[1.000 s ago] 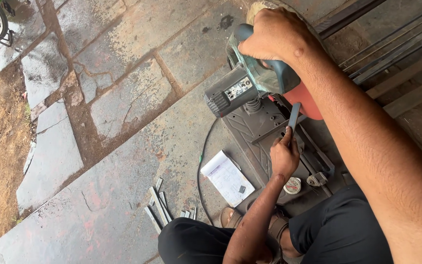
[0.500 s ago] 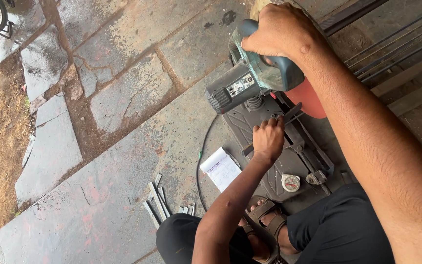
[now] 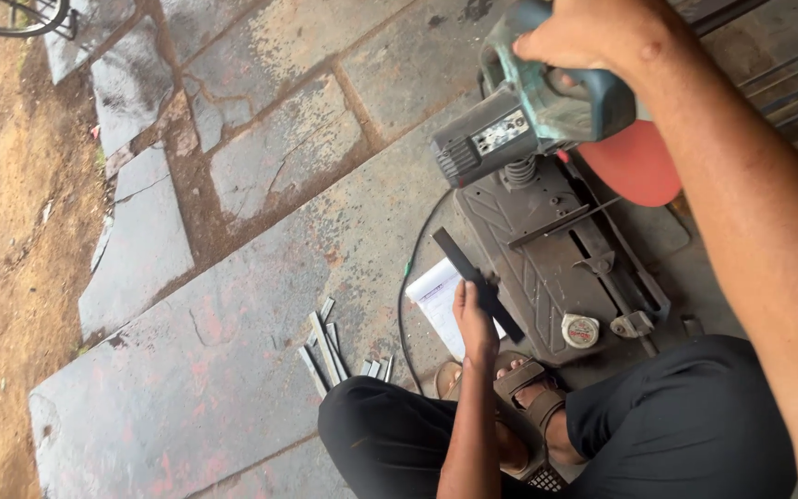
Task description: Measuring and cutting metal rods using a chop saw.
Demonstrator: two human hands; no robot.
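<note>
Legs: the person sits low on the floor, dark trousers [image 3: 676, 425] at 5 o'clock, one foot in a brown strapped sandal [image 3: 524, 393] just beside the saw's base.
Left hand: the left hand [image 3: 473, 319] is closed around a dark flat metal strip [image 3: 477, 282], gripping its lower half; the strip slants up toward 10 o'clock, lifted over the near-left corner of the base.
Paper: a white printed sheet [image 3: 436, 300] lies on the floor under that hand, touching the base's edge.
Offcuts: a small heap of short pale metal pieces [image 3: 330, 346] lies on the stone at 8 o'clock from the hand, well apart from the saw.
Saw base: the grey chop saw base [image 3: 533, 236] carries a vise and a slot; a small round tape measure [image 3: 581, 330] rests on its near end.
Cable: a black cable [image 3: 408, 296] curves along the floor left of the base.
Right hand: the right hand [image 3: 593, 37] is wrapped round the teal handle of the saw head [image 3: 519, 120], raised above the base at 1 o'clock, beside the orange-red blade guard [image 3: 634, 162].
Floor: stone slabs [image 3: 270, 157], bare earth beyond at 9 o'clock.
</note>
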